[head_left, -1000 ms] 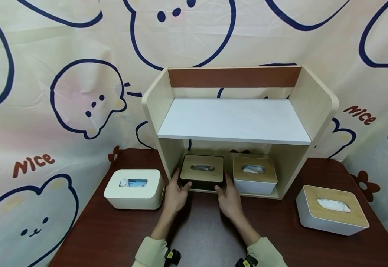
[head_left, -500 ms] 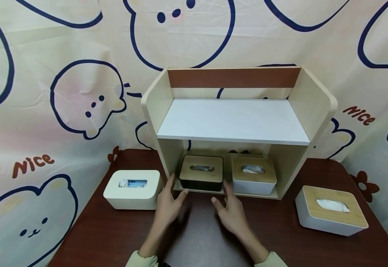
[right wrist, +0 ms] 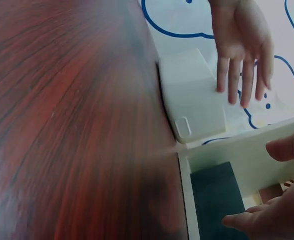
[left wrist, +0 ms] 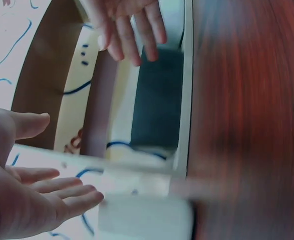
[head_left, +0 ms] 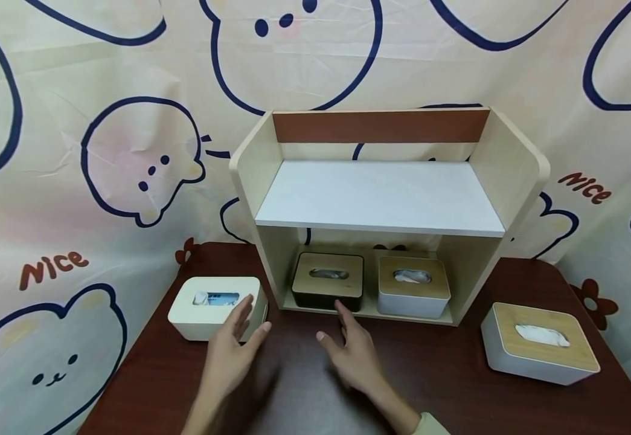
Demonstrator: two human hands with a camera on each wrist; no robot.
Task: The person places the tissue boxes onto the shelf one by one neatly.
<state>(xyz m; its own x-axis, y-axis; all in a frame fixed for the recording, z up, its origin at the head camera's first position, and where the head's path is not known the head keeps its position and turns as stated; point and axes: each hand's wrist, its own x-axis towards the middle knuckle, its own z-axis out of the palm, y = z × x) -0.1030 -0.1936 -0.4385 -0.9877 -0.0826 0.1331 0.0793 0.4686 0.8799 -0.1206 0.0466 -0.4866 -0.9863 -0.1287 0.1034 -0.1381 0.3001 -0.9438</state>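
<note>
In the head view my left hand (head_left: 227,356) hovers before the white tissue box (head_left: 192,311), its straight fingers overlapping that box's right front corner. Holding nothing, my right hand (head_left: 354,357) is in front of the black tissue box (head_left: 328,301), fingers extended towards it. That black box has a wood-look lid and sits at the left of the shelf's lower level. A white tissue box with a wooden lid (head_left: 414,302) stands to its right. The right wrist view shows the left hand (right wrist: 243,50) beside the white box (right wrist: 189,95), apparently without gripping it.
A two-level desktop shelf (head_left: 380,196) stands at the back of the dark wooden table (head_left: 435,374). Another white tissue box with a wooden lid (head_left: 543,356) is on the table at the right. A printed curtain (head_left: 130,260) hangs behind.
Both hands have let go of the black tissue box, which stays in the shelf's lower level. The left hand has moved left to the white tissue box; the right has drawn back and slightly left.
</note>
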